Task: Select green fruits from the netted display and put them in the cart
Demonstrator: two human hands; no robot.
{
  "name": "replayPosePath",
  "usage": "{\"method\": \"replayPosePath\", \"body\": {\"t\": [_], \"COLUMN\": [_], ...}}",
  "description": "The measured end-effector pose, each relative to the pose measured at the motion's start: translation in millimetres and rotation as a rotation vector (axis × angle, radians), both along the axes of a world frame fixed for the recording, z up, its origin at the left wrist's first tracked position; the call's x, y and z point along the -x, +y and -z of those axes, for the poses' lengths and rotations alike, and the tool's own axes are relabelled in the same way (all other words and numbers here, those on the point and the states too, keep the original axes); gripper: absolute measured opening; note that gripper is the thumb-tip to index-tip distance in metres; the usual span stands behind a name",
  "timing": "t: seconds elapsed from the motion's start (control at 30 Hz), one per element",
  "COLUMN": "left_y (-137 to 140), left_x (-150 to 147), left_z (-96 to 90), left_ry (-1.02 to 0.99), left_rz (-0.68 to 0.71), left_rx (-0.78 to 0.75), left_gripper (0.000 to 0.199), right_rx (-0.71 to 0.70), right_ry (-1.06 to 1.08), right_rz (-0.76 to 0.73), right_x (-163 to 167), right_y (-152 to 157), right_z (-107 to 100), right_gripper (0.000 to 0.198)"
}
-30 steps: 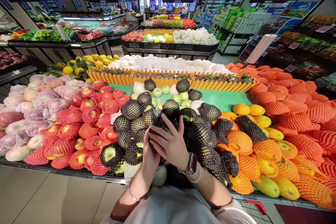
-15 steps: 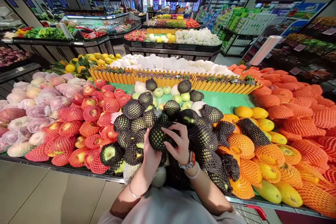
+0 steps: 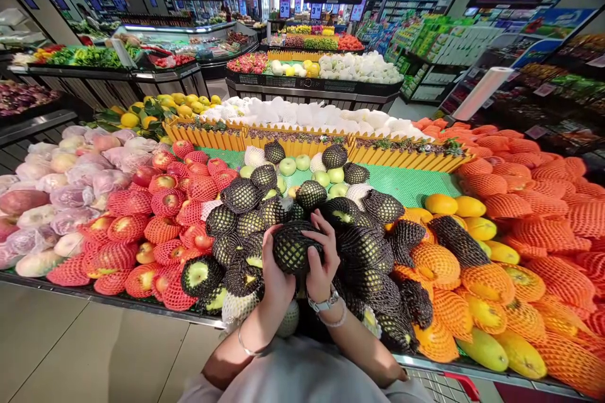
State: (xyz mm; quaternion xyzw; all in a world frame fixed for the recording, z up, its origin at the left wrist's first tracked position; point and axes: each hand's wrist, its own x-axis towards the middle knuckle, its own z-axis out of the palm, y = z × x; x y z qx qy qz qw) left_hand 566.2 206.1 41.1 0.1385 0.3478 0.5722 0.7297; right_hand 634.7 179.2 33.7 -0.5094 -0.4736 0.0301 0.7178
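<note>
- Step in hand, as judged: a two-handed hold on one black-netted fruit [image 3: 293, 249], apparently to look it over or feel it.
- Grip: left hand [image 3: 276, 271] cupped at the fruit's 8 o'clock; right hand [image 3: 324, 258] curled round its 3 o'clock, thumb on the near face. Both closed about the fruit, neither free.
- Fruit's place: raised in front of the body, over the near edge of the counter [image 3: 406, 181].
- Around it: more black-netted fruit [image 3: 366, 252] at 3 o'clock, red-netted apples [image 3: 127, 227] at 9, green apples [image 3: 287, 167] at 12, orange-netted fruit [image 3: 435, 258] at 3, farther out.
- Next move, as judged: calls for even palm support from both sides; netting might slip on the skin.
</note>
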Motion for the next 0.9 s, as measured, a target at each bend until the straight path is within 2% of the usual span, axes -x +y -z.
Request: {"method": "replayPosePath", "body": {"t": [0.1,0.27,0.43,0.57,0.63,0.73,0.83,0.9], "left_y": [0,2,-1,-4,-5,-3,0,2], "left_x": [-2,-2,0,0,1,1,1,0], "left_z": [1.4,0.8,-6.3,-10.3,-10.7,-10.9,-10.6,-9.7], "left_ry": [0.025,0.067,0.204,0.226,0.228,0.216,0.096,0.020], "left_rz": [-0.011,-0.038,-0.101,-0.284,-0.338,-0.322,-0.249,-0.201], "left_rx": [-0.018,-0.127,-0.290,-0.483,-0.547,-0.491,-0.302,-0.184], "left_gripper": [0.028,0.023,0.024,0.018,0.015,0.016,0.021,0.031], "right_rx": [-0.029,-0.160,-0.254,-0.215,-0.156,-0.129,-0.165,-0.186], "right_ry": [0.124,0.259,0.262,0.409,0.422,0.412,0.374,0.307], "right_rz": [-0.055,0.009,0.040,-0.020,-0.068,-0.035,0.033,0.043], "right_x": [6,15,23,27,29,30,29,28], "right_y": [0,1,4,4,3,3,5,6], "right_z": [6,15,7,-4,-5,-5,-3,-1], "right_gripper": [0.028,0.031,0.030,0.044,0.042,0.032,0.028,0.032]}}
